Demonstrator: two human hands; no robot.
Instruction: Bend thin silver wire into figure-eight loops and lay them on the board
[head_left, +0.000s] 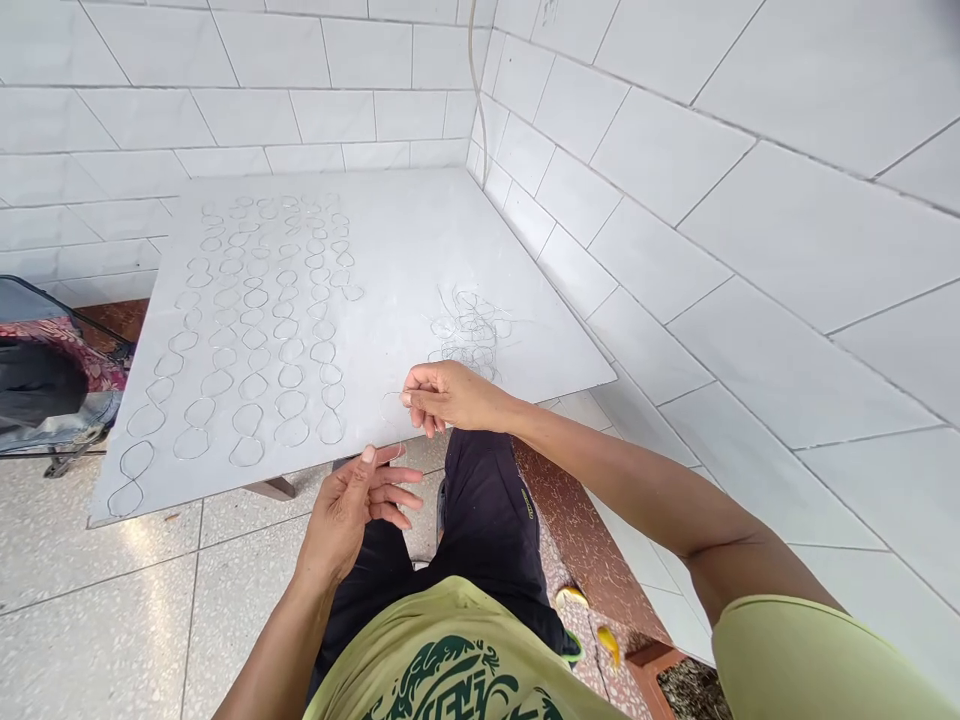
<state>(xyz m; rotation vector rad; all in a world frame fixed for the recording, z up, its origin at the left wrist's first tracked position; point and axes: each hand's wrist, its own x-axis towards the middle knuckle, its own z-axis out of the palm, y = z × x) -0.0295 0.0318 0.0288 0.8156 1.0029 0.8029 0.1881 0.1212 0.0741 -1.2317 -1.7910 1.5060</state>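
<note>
A thin wire loop (383,400) is stretched between my two hands at the table's near edge. My right hand (439,395) pinches it between thumb and fingertips. Lower and to the left, my left hand (360,495) has its thumb against the index finger at the wire's lower end, with the other fingers stretched out. The exact contact there is hard to make out. Just beyond my right hand lies a tangled pile of thin wires (472,325). On the left half of the white table (405,240), several rows of figure-eight wire loops (289,330) lie flat.
White tiled walls (697,200) meet in a corner behind and right of the table. A cable (480,100) runs down that corner. At the left stands a folding frame with a dark bundle (41,385). My legs (480,500) are below the table's near edge.
</note>
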